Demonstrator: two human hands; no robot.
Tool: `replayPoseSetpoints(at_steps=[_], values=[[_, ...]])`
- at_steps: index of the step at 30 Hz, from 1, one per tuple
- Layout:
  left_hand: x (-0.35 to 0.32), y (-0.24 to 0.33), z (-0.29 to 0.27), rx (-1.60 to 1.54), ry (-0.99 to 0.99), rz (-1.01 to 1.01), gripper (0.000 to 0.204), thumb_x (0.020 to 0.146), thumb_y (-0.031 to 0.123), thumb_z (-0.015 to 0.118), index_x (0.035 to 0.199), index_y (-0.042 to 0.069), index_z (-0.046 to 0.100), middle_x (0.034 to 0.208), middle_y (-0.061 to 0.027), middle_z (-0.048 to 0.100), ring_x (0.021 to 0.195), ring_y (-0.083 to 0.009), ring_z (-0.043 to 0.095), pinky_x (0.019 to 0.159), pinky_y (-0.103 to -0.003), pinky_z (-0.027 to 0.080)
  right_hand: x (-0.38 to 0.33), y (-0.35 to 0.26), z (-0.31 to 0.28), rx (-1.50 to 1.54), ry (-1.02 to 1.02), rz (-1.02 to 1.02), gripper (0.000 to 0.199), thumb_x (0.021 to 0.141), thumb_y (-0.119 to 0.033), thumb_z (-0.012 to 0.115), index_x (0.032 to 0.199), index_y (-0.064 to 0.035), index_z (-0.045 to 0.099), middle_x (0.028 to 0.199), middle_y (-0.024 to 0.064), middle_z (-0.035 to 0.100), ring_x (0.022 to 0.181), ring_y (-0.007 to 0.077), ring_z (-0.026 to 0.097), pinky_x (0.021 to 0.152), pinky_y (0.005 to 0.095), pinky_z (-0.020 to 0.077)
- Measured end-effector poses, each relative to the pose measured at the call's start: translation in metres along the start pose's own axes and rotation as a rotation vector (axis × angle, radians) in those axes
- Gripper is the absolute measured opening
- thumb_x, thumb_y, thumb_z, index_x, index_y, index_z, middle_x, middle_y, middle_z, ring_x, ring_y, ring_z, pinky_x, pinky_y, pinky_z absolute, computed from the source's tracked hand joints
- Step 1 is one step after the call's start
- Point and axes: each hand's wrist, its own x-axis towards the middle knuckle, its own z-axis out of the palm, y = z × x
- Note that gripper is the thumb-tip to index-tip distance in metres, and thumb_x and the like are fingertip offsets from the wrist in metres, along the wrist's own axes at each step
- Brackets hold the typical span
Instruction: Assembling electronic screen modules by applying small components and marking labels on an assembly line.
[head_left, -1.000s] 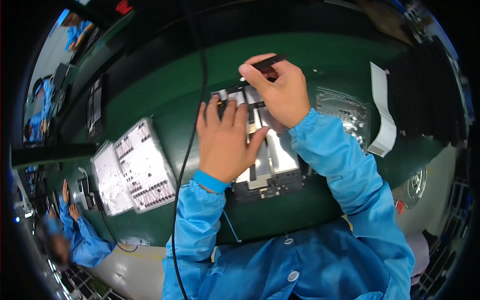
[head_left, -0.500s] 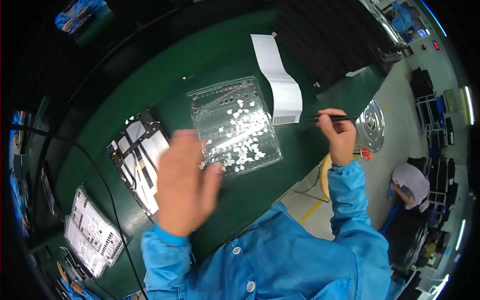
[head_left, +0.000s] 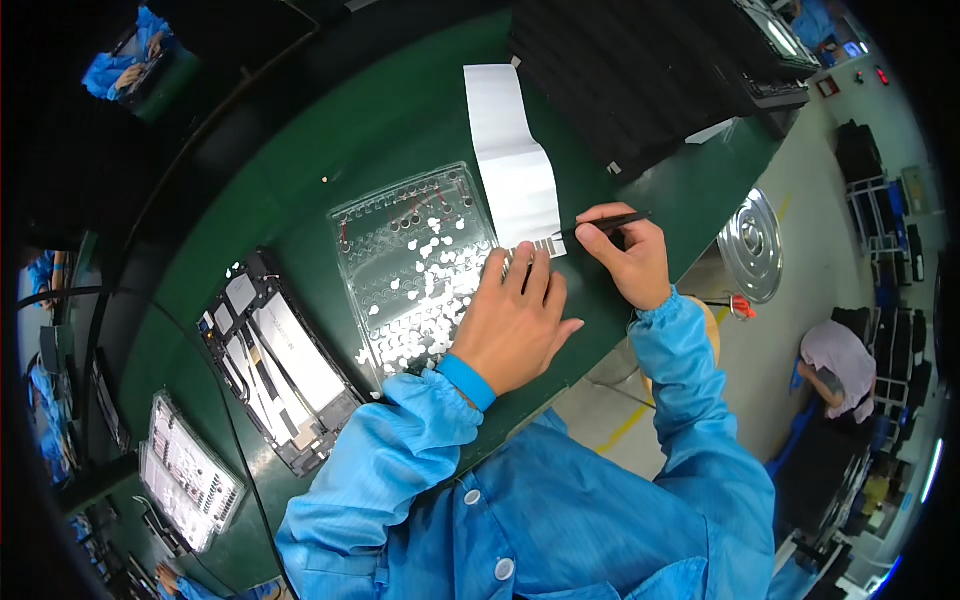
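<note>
My left hand [head_left: 518,325] lies flat with its fingers stretched out, the fingertips on the near end of a long white label sheet [head_left: 514,160]. Small grey rectangular labels line that end. In my right hand [head_left: 632,262] is a pair of black tweezers [head_left: 612,222], pinched between thumb and fingers, with the tip at the sheet's right edge by the labels. Left of the sheet sits a clear plastic tray [head_left: 350,270] scattered with small white round pieces [head_left: 425,325]. Farther left lies an opened electronic device [head_left: 285,350] with its inner parts exposed.
More clear trays [head_left: 190,480] lie at the left of the green table [head_left: 400,120], where a black cable [head_left: 240,450] crosses. A black ridged stack [head_left: 620,80] stands at the far right. Beyond the table edge is a round metal stool [head_left: 752,245]; another person [head_left: 838,365] bends at the right.
My left hand has moved right from beside the device onto the label sheet. My right hand has brought the tweezers left and down to the sheet's labelled end. The view has shifted slightly.
</note>
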Motion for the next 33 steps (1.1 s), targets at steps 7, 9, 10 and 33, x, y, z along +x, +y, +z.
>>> replayPoseSetpoints(at_steps=[7, 9, 10, 33], values=[[0.0026, -0.0013, -0.0021, 0.02, -0.009, 0.006, 0.051, 0.096, 0.042, 0.062, 0.117, -0.004, 0.065, 0.128, -0.0228, 0.061, 0.127, -0.0371, 0.053, 0.11, -0.053, 0.036, 0.0041, -0.0018, 0.0003, -0.085, -0.01, -0.031, 0.02, 0.088, -0.014, 0.08, 0.102, -0.0007, 0.073, 0.09, 0.0017, 0.07, 0.08, 0.0073, 0.059, 0.071, 0.0228, 0.0486], [0.003, -0.0011, -0.0024, 0.009, -0.009, 0.001, 0.052, 0.096, 0.042, 0.062, 0.118, -0.004, 0.065, 0.129, -0.0229, 0.061, 0.127, -0.0371, 0.053, 0.11, -0.053, 0.036, 0.0052, -0.0022, 0.0013, -0.115, -0.007, -0.067, 0.02, 0.088, -0.015, 0.08, 0.101, -0.0006, 0.073, 0.09, 0.0016, 0.07, 0.079, 0.0071, 0.058, 0.071, 0.0226, 0.0483], [0.0028, -0.0014, -0.0021, 0.0, -0.007, -0.004, 0.052, 0.096, 0.043, 0.061, 0.118, -0.005, 0.065, 0.129, -0.023, 0.061, 0.128, -0.0371, 0.053, 0.11, -0.053, 0.035, 0.0059, -0.0033, 0.0023, -0.099, -0.003, -0.031, 0.02, 0.088, -0.015, 0.08, 0.101, -0.0007, 0.074, 0.089, 0.0016, 0.071, 0.078, 0.0071, 0.058, 0.07, 0.0225, 0.048], [-0.0007, 0.0025, 0.0034, 0.016, 0.004, -0.023, 0.057, 0.095, 0.046, 0.061, 0.119, -0.005, 0.063, 0.129, -0.0247, 0.06, 0.129, -0.039, 0.051, 0.112, -0.054, 0.034, 0.005, 0.0013, 0.0035, -0.14, 0.003, -0.04, 0.02, 0.09, -0.017, 0.079, 0.099, 0.0002, 0.073, 0.086, -0.0025, 0.066, 0.074, 0.0047, 0.051, 0.065, 0.0206, 0.0415]])
